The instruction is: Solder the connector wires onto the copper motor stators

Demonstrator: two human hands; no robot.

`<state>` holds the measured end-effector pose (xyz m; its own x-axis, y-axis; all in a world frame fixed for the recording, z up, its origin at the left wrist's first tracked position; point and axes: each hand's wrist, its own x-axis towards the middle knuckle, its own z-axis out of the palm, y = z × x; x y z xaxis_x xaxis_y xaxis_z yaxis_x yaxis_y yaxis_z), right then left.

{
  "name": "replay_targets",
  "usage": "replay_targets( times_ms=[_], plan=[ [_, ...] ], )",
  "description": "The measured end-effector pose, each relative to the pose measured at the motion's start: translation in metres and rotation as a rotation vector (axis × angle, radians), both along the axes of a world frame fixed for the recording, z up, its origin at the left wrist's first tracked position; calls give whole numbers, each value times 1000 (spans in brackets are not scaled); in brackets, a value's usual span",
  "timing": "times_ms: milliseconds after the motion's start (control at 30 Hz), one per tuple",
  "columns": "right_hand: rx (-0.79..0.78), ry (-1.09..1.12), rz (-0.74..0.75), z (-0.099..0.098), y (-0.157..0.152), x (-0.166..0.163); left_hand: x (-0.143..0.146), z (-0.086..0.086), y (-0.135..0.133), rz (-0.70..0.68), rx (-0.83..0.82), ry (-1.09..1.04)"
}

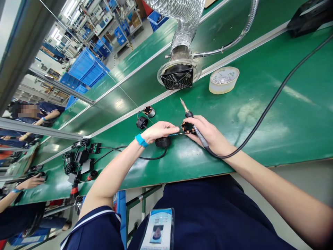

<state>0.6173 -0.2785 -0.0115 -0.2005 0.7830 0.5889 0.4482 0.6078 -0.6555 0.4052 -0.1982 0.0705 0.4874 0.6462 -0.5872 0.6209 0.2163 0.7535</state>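
Note:
My right hand (209,133) is closed around a soldering iron (199,134), its metal tip pointing up and away from me. Held by the same hand's fingers is a ring-shaped motor stator (187,127) with copper windings. My left hand (164,129), wearing a blue wristband (141,140), pinches a thin wire by the stator's left side. Under that hand sits a round black housing (163,141) with a cable, partly hidden by the fingers. Farther back, a second black housing (142,122) lies beside another copper-wound stator (149,111).
A fume extractor fan (178,78) on a foil duct hangs beyond my hands. An oval dish (224,80) of silvery bits stands to the right. The iron's black cord (262,116) crosses the green bench. Adapters and cables (82,157) lie left, near a co-worker's hand (32,181).

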Motion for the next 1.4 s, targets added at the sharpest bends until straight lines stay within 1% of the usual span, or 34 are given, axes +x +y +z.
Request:
replay_targets(
  times_ms=[133, 267, 367, 433, 567, 667, 933, 1033, 1200, 1400],
  plan=[
    [-12, 0, 2, 1, 1, 0, 2, -1, -2, 59, -8, -20],
    [-20, -4, 7, 1, 0, 0, 2, 0, -5, 24, 1, 42],
    [-25, 2, 11, 1, 0, 1, 0, 0, -3, 10, 22, 48],
    [-27, 2, 9, 2, 0, 1, -2, 0, 0, 4, -2, 25],
    [-27, 0, 5, 3, -1, 1, -6, -1, 5, 1, -108, -30],
    [-17, -6, 6, 3, -1, 1, -8, -1, 6, 5, -129, -20],
    [-15, -1, 5, 0, 0, 1, -5, -4, 1, 98, -61, 32],
    [-14, 4, 5, 0, 0, 1, -5, -4, -1, 144, -7, 17],
    [-36, 1, 20, 3, -1, 0, -7, -5, -5, 92, 55, 27],
    [-17, 11, 20, 1, 0, -1, -4, -7, -1, 68, 8, -2]
  ],
)
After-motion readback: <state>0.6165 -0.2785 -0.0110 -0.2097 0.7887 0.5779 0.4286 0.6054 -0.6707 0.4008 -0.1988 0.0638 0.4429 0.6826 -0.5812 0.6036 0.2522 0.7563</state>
